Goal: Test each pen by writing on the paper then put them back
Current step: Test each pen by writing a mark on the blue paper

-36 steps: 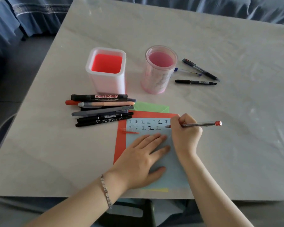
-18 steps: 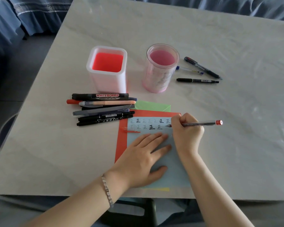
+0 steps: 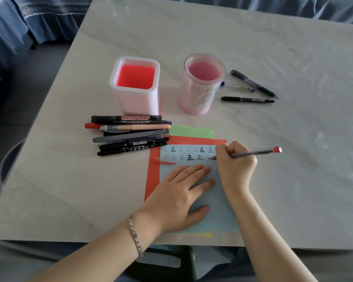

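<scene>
My right hand (image 3: 235, 166) grips a clear pen with a red end (image 3: 253, 153), its tip touching the light blue paper (image 3: 216, 208) at the right end of the second row of written characters. My left hand (image 3: 177, 197) lies flat on that paper, fingers spread, holding it down. The paper rests on a red sheet (image 3: 153, 180). A red pen cap (image 3: 163, 161) lies on the paper's left edge. A pile of several markers and pens (image 3: 130, 135) lies to the left. Three more pens (image 3: 251, 92) lie at the back right.
A square white holder with a red inside (image 3: 135, 92) and a round pink holder (image 3: 200, 92) stand behind the paper, both without pens. A green sheet (image 3: 192, 132) peeks from under the red one. The table's near edge (image 3: 69, 241) runs just below the paper.
The pen tip has made small strokes at the end of the second row; a new faint mark shows there. My left hand has stayed flat on the paper.
</scene>
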A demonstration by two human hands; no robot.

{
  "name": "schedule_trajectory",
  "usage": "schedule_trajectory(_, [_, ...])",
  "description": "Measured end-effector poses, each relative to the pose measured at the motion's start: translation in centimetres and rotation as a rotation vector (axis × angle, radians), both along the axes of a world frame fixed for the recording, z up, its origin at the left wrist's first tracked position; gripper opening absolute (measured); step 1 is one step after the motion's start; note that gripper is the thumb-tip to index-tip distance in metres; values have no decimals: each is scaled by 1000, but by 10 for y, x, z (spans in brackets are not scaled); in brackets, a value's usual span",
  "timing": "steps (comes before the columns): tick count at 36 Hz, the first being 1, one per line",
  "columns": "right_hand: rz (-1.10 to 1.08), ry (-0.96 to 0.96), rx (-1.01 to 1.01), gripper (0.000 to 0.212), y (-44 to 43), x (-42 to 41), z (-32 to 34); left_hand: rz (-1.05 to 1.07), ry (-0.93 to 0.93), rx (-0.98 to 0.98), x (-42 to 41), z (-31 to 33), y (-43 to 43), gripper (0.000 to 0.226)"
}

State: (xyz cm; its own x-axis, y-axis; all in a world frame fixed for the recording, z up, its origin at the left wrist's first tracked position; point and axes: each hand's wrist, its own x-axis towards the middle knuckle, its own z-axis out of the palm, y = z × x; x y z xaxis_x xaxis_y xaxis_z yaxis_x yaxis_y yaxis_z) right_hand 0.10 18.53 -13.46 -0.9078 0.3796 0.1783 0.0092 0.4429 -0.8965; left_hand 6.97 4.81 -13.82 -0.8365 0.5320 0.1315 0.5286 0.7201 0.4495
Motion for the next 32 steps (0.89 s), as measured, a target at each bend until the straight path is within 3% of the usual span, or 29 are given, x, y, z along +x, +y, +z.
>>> schedule_trajectory(5, [-10,7,4,42,0,-1,-1,2,5,8,-1,1,0,49])
schedule_trajectory(10, [-19,10,-6,33,-1,0,1,0,6,4,-1,2,0,49])
schedule_trajectory(20, [15,-5,-7,48,-1,-2,-1,1,2,2,-2,1,0,49])
schedule_trajectory(32, [26,-30,5,38,-1,-2,0,2,-1,1,-2,1,0,49])
